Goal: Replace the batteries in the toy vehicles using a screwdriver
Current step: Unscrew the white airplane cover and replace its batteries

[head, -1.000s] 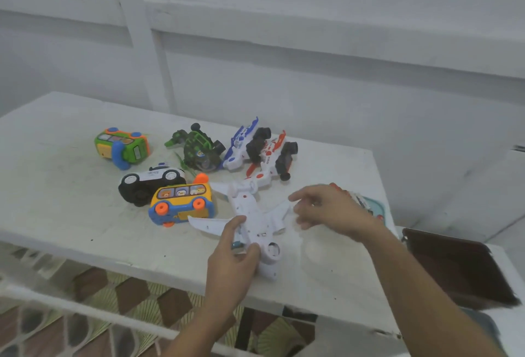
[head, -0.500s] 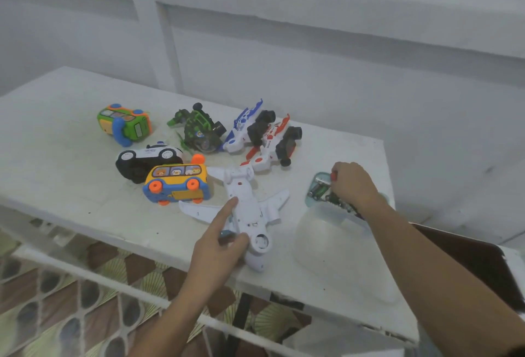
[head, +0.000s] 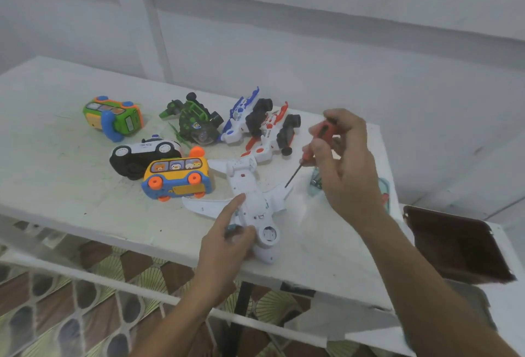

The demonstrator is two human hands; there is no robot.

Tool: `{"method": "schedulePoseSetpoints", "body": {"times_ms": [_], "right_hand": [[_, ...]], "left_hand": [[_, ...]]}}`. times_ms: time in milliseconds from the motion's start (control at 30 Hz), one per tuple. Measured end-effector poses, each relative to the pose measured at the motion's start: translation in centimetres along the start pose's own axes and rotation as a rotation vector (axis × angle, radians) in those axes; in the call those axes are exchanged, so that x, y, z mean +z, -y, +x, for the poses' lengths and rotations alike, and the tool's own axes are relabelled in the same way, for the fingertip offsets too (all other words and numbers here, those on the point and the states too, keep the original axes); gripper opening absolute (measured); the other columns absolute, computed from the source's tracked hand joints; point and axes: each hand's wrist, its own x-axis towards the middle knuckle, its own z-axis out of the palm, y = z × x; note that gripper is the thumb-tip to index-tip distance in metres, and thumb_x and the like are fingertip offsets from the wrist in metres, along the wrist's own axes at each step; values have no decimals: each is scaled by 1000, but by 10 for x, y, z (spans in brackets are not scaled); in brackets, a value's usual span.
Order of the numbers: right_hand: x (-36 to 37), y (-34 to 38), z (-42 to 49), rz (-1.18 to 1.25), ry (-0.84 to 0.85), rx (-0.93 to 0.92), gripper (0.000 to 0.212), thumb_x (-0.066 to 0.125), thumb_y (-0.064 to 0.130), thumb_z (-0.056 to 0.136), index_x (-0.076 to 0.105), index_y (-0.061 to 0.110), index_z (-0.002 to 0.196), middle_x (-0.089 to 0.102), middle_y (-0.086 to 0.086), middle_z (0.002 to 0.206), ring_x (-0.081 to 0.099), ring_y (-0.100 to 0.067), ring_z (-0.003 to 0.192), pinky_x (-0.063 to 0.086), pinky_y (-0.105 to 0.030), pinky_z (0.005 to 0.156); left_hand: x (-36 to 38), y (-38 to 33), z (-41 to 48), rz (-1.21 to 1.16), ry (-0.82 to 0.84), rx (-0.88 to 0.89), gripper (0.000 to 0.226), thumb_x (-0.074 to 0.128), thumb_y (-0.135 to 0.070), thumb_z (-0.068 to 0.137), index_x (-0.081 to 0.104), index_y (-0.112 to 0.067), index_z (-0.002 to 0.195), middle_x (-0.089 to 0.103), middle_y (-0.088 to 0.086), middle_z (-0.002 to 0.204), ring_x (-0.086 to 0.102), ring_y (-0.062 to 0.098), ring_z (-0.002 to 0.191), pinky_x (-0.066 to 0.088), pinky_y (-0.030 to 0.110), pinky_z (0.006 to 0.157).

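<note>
- Scuffed white tabletop [head: 56, 143] lies under your hands
- Your left hand [head: 227, 240] grips the rounded nose of the smooth plastic airplane [head: 252, 200], forefinger straight
- Your right hand [head: 343, 163] pinches the orange-handled screwdriver [head: 326, 131], thin dark shaft slanting left below it

Both bare forearms come up from the lower edge, the left forearm [head: 173, 319] left of centre and the right forearm [head: 426, 285] slanting in from the lower right corner. The left hand [head: 227, 240] rests low on the bench [head: 56, 180], its index finger stretched straight along the body of the toy plane [head: 250, 197], thumb and remaining fingers curled against the plane's near end. The right hand [head: 346, 163] is raised above the bench, back toward the camera, fingers curled round the handle of the screwdriver [head: 326, 132], whose tip points down and left.
</note>
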Motion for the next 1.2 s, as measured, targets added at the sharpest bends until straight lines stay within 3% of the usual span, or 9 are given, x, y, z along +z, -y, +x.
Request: {"method": "schedulePoseSetpoints", "body": {"times_ms": [133, 200, 333, 500, 633, 800, 967, 1100, 1200], "right_hand": [[33, 6, -41, 122, -22, 7, 33, 46, 22, 98, 38, 42, 123, 55, 8, 102, 66, -19, 85, 60, -37, 71], [44, 6, -51, 112, -50, 20, 34, 45, 26, 99, 37, 47, 124, 54, 8, 101, 66, -19, 84, 60, -38, 70], [56, 7, -61, 45, -88, 22, 31, 45, 24, 99, 36, 41, 124, 53, 12, 102, 66, -18, 84, 60, -38, 69], [63, 10, -67, -8, -134, 52, 32, 47, 23, 98, 36, 40, 124, 55, 5, 103, 67, -18, 84, 60, -36, 70], [68, 11, -70, -23, -151, 70, 31, 46, 26, 98, 37, 39, 124, 55, 4, 101, 67, -23, 84, 60, -37, 70], [70, 12, -71, -80, -152, 58, 34, 49, 21, 98, 39, 31, 129, 56, 0, 103, 66, -25, 88, 59, -29, 72], [65, 18, -65, -163, -142, 1, 24, 56, 21, 94, 51, 22, 117, 55, 1, 100, 62, -12, 88, 56, -21, 70], [62, 21, -60, -156, -182, -10, 21, 73, 17, 85, 64, 17, 104, 54, -7, 94, 60, -5, 84, 53, -19, 72], [58, 23, -56, -189, -109, -32, 27, 70, 10, 88, 68, 14, 114, 63, -5, 90, 64, -10, 86, 55, -27, 78]], "left_hand": [[-5, 2, 1, 44, 41, 44, 51, 65, -20, 91, 54, -58, 122, 66, -32, 83, 65, 5, 78, 60, 46, 77], [-7, 3, 3, 37, 52, 33, 50, 66, -24, 90, 53, -62, 120, 67, -30, 86, 67, 9, 84, 59, 46, 80], [-8, 6, 4, -1, 52, 39, 50, 67, -23, 89, 55, -59, 122, 72, -16, 88, 68, 13, 85, 59, 43, 80], [-10, 8, 5, -34, 80, 69, 50, 66, -20, 90, 55, -55, 124, 71, 6, 82, 65, 26, 77, 55, 36, 69], [-10, 10, 5, -47, 75, 72, 49, 67, -19, 90, 57, -55, 121, 71, -8, 85, 64, 14, 77, 54, 27, 67], [-11, 10, 5, -37, 94, 94, 48, 65, -23, 91, 54, -53, 126, 63, -28, 111, 62, -5, 92, 51, 11, 71], [-11, 9, 4, -24, 90, 116, 49, 66, -24, 90, 53, -56, 124, 50, -53, 110, 55, -12, 101, 51, 17, 80], [-11, 11, 5, -39, 66, 123, 49, 67, -25, 89, 53, -60, 121, 59, -30, 121, 58, -5, 104, 55, 28, 86], [-11, 12, 5, -42, 49, 119, 50, 68, -22, 88, 55, -58, 121, 64, -18, 120, 60, -1, 101, 55, 30, 85]]}}
